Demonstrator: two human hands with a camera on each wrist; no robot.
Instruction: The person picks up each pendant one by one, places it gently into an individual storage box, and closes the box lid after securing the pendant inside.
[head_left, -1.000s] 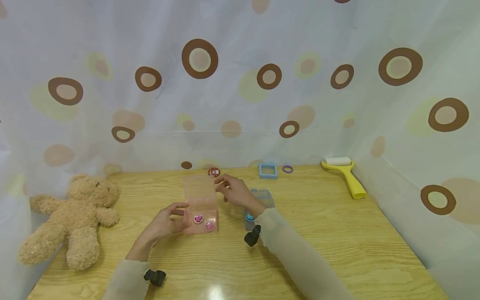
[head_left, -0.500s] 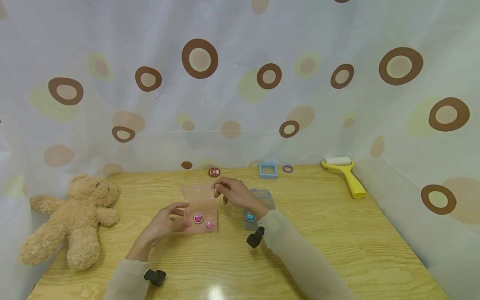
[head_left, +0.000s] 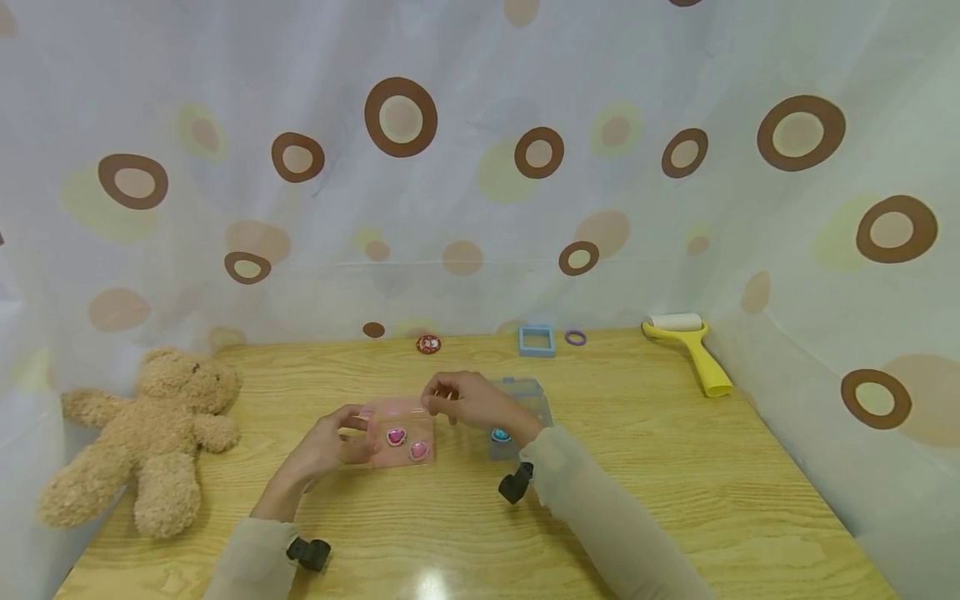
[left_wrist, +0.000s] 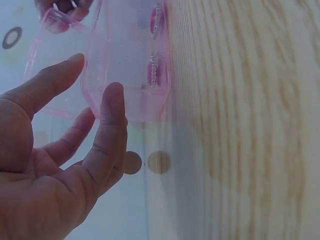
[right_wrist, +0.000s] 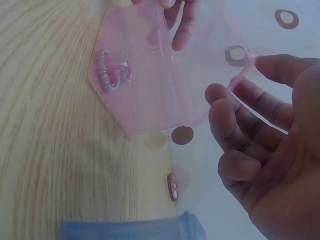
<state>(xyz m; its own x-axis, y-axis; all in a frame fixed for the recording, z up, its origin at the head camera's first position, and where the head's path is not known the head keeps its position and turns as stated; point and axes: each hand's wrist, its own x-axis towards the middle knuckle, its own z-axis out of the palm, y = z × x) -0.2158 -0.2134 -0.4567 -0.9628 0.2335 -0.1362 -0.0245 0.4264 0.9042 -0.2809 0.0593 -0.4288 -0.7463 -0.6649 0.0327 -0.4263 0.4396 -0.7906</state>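
Note:
A clear pink plastic box (head_left: 384, 457) lies on the table, with two pink heart-shaped gems (head_left: 397, 437) edged in silver inside it. My right hand (head_left: 472, 402) pinches the raised edge of its hinged lid (right_wrist: 240, 75) between thumb and fingertips, and the lid stands partly tilted over the back of the box. At the box's left side is my left hand (head_left: 330, 446), its fingers loosely extended and the fingertips against or very near the wall. Partly behind my right wrist sits an open bluish-grey clear box (head_left: 532, 400) holding a blue gem (head_left: 500, 435).
Along the table's back lie a red patterned oval piece (head_left: 428, 344), a light-blue square frame (head_left: 536, 353), a purple ring (head_left: 576, 344) and a yellow-handled lint roller (head_left: 707, 367). A teddy bear (head_left: 142, 433) lies at the left. A spotted curtain (head_left: 465, 200) hangs behind.
The pink lid has swung up from lying flat behind the box and come forward over it, with my right hand moving nearer along with it. My left hand has stayed in place.

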